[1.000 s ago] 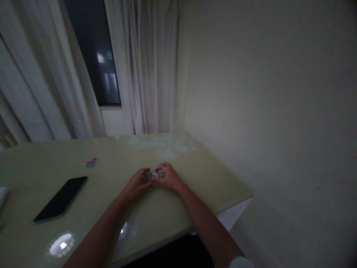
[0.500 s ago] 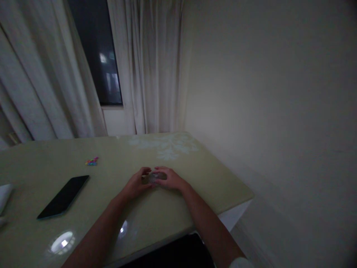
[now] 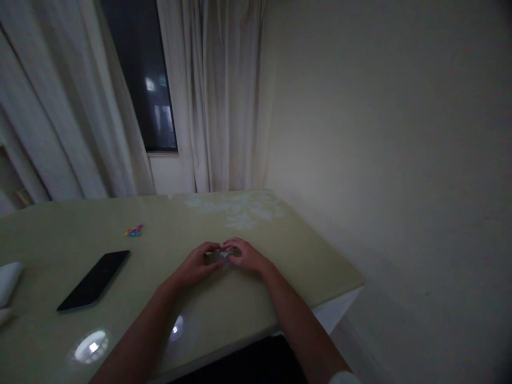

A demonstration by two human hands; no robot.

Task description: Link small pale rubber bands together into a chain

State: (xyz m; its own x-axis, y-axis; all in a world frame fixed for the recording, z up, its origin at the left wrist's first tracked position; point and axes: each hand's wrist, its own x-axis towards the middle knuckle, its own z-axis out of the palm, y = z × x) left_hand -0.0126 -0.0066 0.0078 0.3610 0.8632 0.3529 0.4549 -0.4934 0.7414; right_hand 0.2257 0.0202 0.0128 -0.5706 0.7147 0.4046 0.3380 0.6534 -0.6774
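Both of my hands meet over the middle of a pale green table (image 3: pixel 280 277). My left hand (image 3: pixel 196 266) and my right hand (image 3: pixel 248 257) have their fingers curled together around a small brownish object (image 3: pixel 219 256). The object is too small and dim to name. It sits low, at or just above the tabletop. Both forearms reach in from the bottom edge.
A black phone (image 3: pixel 95 279) lies flat on the left of the table. A small pile of coloured bits (image 3: pixel 134 231) sits further back. A white object (image 3: pixel 8 277) shows at the left edge. Curtains and a dark window stand behind; a wall runs along the right.
My fingers have closed in more over the small object, hiding most of it. The view has shifted slightly.
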